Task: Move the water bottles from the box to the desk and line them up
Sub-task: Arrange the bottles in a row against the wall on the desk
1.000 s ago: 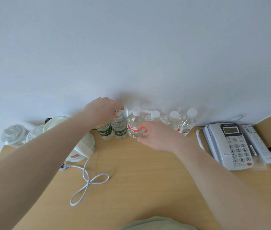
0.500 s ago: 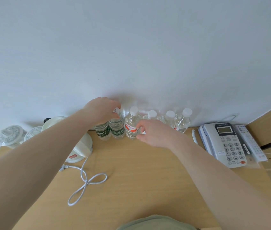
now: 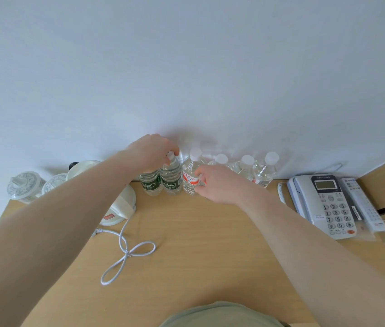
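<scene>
Several clear water bottles stand in a row against the white wall at the back of the wooden desk (image 3: 198,244). Two at the left carry green labels: one green-label bottle (image 3: 150,182) and a second green-label bottle (image 3: 171,178). My left hand (image 3: 151,152) grips the cap end of the second one from above. Right of it stands a red-label bottle (image 3: 190,179), whose body my right hand (image 3: 219,184) pinches at the label. Three more white-capped bottles (image 3: 263,171) continue the row to the right. No box is in view.
A white electric kettle (image 3: 118,204) with a looped white cord (image 3: 127,253) sits left of the bottles. Lidded cups (image 3: 25,186) stand at the far left. A grey desk phone (image 3: 325,204) and a remote control (image 3: 363,204) lie at the right.
Both hands have stayed on the same bottles. The view has shifted slightly, and the bottles sit a little closer together in the row.
</scene>
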### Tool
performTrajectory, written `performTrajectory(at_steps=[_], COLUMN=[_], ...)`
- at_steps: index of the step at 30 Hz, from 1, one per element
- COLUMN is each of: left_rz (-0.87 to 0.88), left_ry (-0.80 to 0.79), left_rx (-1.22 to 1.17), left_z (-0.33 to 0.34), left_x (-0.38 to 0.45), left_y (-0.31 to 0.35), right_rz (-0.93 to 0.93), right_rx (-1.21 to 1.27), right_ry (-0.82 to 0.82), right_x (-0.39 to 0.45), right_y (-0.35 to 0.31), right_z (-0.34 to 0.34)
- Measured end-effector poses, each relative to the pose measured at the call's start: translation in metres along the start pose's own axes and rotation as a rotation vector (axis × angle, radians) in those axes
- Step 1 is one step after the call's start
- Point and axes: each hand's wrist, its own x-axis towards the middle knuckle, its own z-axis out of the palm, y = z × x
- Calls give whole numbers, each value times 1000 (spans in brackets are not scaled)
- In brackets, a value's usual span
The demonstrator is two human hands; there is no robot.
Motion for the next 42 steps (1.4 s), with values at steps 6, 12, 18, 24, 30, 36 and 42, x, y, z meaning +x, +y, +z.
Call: performTrajectory(at_steps=[6,12,18,24,30,36,42], left_rz=[0,-12,-16,-3,14,0,-9], left_ry=[-14,-37,3,-12,-25,-11,-7], left_rx=[6,6,54,74,66,45,98], left_z=[0,1,-1,-2,-3,-2,-4], left_x=[-2,0,-1,-3,-3,-2,3], left_y=[3,5,3,5,7,6,6], right_rz=[-75,-141,-131,-115,-120,-124,-135], right_rx=[47,-82,-160,-178,-172,-174,-163], right_ry=[175,336,298,259,267,290,303], right_x=[7,19,26,26,25,24,19], right_y=[-5,-14,-9,-1,0,1,0], right_z=[-5,-25,-33,-29,-27,-29,-28])
